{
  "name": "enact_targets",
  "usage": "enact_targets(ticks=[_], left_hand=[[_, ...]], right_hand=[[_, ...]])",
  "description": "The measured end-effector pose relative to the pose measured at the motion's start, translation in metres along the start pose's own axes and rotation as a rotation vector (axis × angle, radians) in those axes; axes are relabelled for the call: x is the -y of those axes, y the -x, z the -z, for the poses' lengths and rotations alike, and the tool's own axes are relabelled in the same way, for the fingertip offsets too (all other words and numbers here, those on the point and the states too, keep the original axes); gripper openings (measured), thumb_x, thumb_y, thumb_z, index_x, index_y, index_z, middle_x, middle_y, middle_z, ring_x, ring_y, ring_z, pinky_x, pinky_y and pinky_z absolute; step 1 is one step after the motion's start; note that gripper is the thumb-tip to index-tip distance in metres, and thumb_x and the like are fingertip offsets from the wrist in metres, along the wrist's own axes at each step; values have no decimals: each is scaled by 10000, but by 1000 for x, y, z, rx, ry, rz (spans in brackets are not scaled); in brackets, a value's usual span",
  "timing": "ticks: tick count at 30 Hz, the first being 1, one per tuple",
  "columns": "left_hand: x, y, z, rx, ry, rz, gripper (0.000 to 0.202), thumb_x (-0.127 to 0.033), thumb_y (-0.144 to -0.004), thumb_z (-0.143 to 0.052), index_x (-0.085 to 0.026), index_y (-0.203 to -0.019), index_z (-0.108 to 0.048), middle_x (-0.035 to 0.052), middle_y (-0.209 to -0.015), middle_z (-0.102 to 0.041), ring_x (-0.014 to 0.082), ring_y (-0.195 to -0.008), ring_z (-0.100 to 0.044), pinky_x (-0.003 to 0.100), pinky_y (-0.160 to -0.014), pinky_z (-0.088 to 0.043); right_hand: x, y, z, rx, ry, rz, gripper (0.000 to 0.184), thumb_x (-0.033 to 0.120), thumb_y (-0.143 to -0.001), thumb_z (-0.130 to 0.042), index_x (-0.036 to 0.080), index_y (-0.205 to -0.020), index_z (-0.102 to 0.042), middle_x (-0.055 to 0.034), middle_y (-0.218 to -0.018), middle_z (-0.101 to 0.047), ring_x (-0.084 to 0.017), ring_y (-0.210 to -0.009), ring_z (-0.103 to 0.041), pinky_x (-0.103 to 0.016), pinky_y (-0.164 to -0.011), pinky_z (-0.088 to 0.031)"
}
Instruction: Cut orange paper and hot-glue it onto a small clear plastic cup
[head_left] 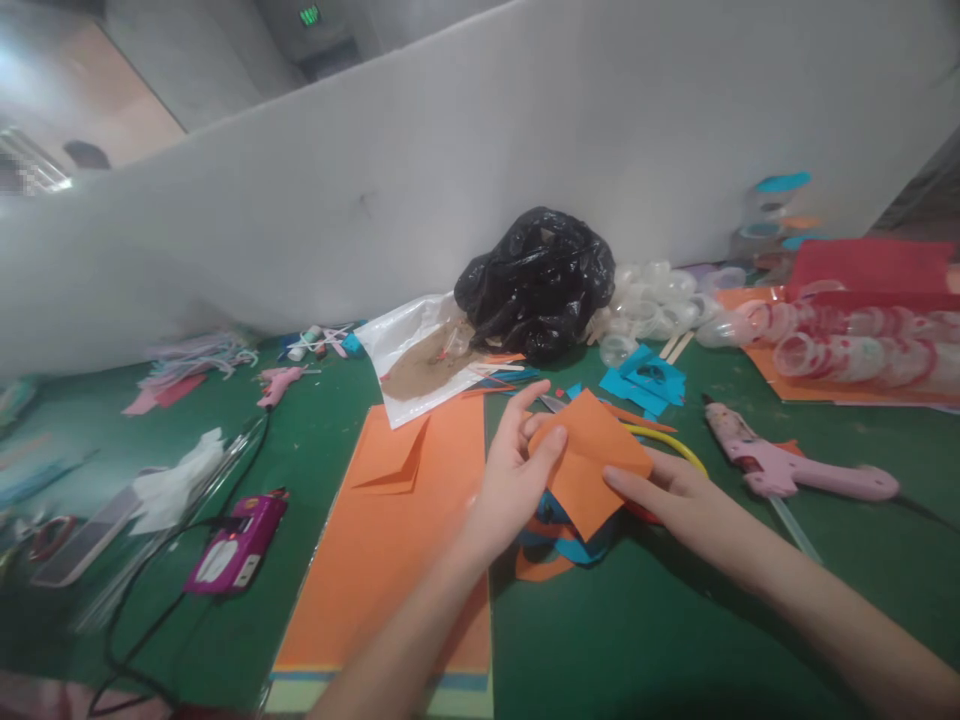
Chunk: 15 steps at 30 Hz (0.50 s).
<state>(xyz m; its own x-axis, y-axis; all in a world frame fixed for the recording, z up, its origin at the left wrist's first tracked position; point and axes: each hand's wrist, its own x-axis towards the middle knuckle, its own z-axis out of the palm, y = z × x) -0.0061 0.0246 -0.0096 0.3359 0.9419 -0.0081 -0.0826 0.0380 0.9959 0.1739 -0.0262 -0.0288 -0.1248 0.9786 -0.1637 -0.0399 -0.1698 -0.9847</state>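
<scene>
Between my two hands I hold a small square of orange paper [589,460] with a faint crease across it. My left hand [521,455] grips its left edge, thumb on top. On the right edge, the thumb of my right hand [667,490] presses over the paper, its fingers underneath. Beneath the square lie blue and orange paper scraps [547,565] and part of a yellow scissor handle [667,437]. To the left is a stack of orange sheets [405,570], with a folded orange piece [390,460] on top.
A pink glue gun [810,470] lies at right, another pink glue gun [279,385] at left. Black cords run around a magenta power block [236,545]. A black plastic bag [540,285], clear plastic cups [652,300] and blue paper cutouts [645,380] sit toward the white partition [360,220].
</scene>
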Motion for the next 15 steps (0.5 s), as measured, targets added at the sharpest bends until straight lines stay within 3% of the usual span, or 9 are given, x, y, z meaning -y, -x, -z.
enact_targets(ticks=[4, 10, 15], left_hand=[[1, -2, 2, -26, -17, -20, 586, -450, -878, -735, -242, -1372, -499, -55, -770, -519, 96, -633, -451, 232, -621, -406], [2, -5, 2, -21, 58, -57, 506, -443, -865, -746, -223, -1275, -547, -42, -784, -580, 97, -657, -509, 234, -656, -434], [-3, -4, 4, -45, 36, -81, 431, -434, -866, -737, -222, -1202, -570, -53, -734, -538, 90, -611, -466, 222, -604, -394]], right_hand=[[-5, -1, -1, 25, -27, -26, 616, 731, -797, -722, 236, -1152, -813, -114, -1158, -800, -338, -1101, -737, -496, -1015, -574], [-10, -5, 2, -13, -23, -12, 697, 803, -775, -679, 196, -1085, -822, -134, -1128, -796, -354, -1096, -701, -510, -1043, -524], [-6, -4, 3, -3, 64, -40, 707, 876, -697, -668, 186, -793, -781, -97, -893, -769, -315, -932, -693, -449, -912, -548]])
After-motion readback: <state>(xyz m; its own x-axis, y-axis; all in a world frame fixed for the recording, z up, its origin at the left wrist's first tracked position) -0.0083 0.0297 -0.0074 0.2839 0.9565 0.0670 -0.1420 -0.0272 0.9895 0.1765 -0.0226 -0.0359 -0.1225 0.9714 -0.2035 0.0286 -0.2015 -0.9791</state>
